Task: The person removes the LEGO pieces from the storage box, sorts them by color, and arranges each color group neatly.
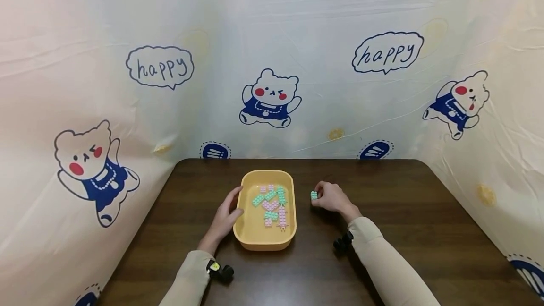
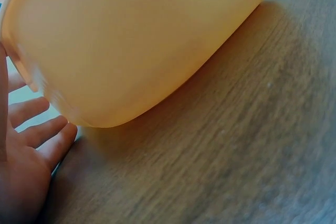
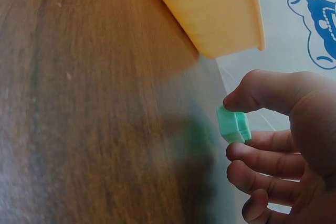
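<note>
My right hand (image 1: pixel 335 198) pinches a small mint-green toy building block (image 3: pixel 231 125) between thumb and fingertips, low over the table to the right of a yellow plastic bin (image 1: pixel 250 237). In the right wrist view the other fingers curl loosely below the block. At the bin's left side is my left hand (image 1: pixel 223 218), its thumb at the rim and its fingers, nearly straight in the left wrist view, against the outer wall. Inside the bin lie several mint-green blocks (image 1: pixel 258 199) and pink blocks (image 1: pixel 282 216), mostly toward its right half.
The bin stands on a dark brown wooden table (image 1: pixel 403 211). Behind and beside the table hangs a pale cloth (image 1: pixel 323 27) printed with bears and the word "happy". Each wrist wears a small black camera, the left one (image 1: pixel 222 273) close to the bin's near-left corner.
</note>
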`<state>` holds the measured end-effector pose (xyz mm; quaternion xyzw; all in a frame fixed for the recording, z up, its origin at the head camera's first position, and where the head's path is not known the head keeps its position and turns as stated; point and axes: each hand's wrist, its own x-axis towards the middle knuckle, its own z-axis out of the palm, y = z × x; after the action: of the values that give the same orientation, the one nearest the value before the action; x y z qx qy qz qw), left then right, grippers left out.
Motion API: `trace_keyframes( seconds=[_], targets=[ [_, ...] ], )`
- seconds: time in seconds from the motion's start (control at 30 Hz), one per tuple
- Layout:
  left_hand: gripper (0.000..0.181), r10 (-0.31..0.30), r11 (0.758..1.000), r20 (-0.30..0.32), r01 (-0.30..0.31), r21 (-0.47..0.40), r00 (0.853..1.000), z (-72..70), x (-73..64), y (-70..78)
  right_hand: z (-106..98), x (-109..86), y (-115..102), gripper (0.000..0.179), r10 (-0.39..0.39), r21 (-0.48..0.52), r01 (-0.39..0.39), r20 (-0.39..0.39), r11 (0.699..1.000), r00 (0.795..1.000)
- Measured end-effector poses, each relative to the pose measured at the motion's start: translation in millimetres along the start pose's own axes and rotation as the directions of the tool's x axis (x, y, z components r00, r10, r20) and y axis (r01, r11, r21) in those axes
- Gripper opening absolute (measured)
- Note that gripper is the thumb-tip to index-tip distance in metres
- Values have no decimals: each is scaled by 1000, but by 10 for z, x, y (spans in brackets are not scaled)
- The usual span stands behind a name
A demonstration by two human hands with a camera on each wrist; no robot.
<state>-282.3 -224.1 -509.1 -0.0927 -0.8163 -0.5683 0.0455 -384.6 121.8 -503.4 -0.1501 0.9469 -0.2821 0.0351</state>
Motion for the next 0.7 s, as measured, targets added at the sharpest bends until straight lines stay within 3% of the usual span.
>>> trace_keyframes(
  seconds=[0.7],
  targets=[
    [65,-22,1000,1,22,4,1000,-10,-25,43,34,-21,18,31,20,-12,-20,5,1000,1000]
  ],
)
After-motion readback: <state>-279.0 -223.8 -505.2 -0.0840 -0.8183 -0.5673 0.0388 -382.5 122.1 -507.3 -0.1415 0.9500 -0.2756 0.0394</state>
